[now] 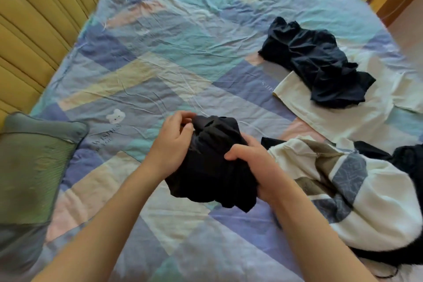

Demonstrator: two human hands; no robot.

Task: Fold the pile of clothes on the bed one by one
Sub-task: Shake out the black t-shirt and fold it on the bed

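Patchwork bedsheet: I am seeing it lying flat. Striped knit garment (crumpled) lying at my right; navy garment resting on a cream garment beyond. Black garment: being held bunched above the sheet, left hand and right hand both gripping it.

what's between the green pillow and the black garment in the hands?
Head view: only bare patchwork bedsheet with a small white bear print lies between the green pillow and the bunched black garment.

Both hands raised, fingers curled, gripping.
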